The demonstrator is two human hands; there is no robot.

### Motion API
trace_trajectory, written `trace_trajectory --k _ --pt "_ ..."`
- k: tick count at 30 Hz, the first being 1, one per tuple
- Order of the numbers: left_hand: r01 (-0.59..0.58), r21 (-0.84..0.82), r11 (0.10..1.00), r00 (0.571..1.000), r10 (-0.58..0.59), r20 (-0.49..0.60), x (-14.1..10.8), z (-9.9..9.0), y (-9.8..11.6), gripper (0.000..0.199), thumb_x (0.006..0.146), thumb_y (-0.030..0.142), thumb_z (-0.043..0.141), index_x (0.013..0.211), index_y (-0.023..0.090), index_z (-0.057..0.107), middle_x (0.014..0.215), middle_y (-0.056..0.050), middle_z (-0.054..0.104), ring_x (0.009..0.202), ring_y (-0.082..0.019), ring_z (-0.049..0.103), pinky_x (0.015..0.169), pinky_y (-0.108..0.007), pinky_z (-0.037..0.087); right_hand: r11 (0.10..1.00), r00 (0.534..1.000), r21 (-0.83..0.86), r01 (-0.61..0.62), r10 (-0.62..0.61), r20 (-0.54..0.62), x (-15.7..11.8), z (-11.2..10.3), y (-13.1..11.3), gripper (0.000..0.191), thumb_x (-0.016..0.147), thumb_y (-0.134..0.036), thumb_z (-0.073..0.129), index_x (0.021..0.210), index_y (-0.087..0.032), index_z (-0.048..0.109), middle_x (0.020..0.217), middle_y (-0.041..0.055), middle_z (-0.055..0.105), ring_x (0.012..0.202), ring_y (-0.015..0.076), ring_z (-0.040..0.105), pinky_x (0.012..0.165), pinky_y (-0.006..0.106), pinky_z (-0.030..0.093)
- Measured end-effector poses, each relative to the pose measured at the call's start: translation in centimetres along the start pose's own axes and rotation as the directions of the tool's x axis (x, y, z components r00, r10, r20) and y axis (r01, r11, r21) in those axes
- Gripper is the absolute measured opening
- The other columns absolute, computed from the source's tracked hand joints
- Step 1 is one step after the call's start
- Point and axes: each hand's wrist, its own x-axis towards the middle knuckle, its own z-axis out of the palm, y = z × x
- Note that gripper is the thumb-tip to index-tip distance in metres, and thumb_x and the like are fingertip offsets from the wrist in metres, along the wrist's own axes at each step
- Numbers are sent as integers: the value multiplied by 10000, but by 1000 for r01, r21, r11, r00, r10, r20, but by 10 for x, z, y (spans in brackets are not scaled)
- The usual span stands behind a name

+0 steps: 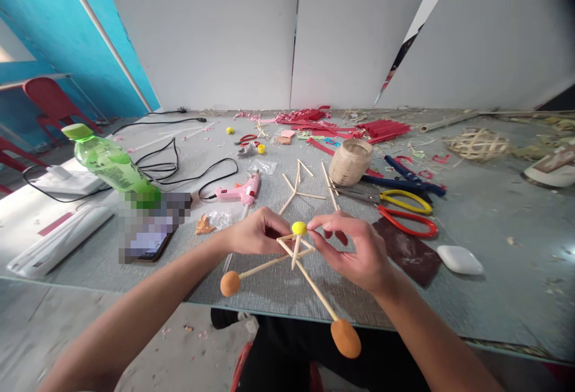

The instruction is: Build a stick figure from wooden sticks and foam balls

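Just above the near edge of the grey surface [498, 224], between my two hands, sits a small frame of thin wooden sticks [295, 254]. A yellow ball [299, 228] caps its upper end. Two longer sticks slant towards me, each ending in an orange ball: the left one [230, 283] near the edge, the right one [345, 339] out over my lap. My left hand [260, 231] grips the frame from its left side. My right hand [353, 245] has thumb and forefinger nearly together at the yellow ball's right side; whether they pinch it, I cannot tell.

Beyond my hands lie more joined sticks [296, 191], with a pink glue gun [242, 191] and an orange lump [204, 224] to their left. To their right stands a pale cylindrical pot [350, 161], near scissors [406, 212] with one yellow and one red handle. A dark sheet [408, 251] lies beside my right hand, a white rounded case [460, 259] at its corner. Farther left, a green-capped bottle [114, 167] leans; red strips [384, 130] lie at the back.
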Motion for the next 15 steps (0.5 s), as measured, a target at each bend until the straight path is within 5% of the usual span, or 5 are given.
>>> trace_trajectory --k 15 --pt "-34 10 999 999 34 -7 1 0 2 345 903 295 692 621 137 575 605 49 383 578 -80 284 502 -226 262 1000 1000 26 -18 18 -9 -2 1 1 434 889 -58 699 1196 -311 525 996 5 772 699 151 667 562 292 533"
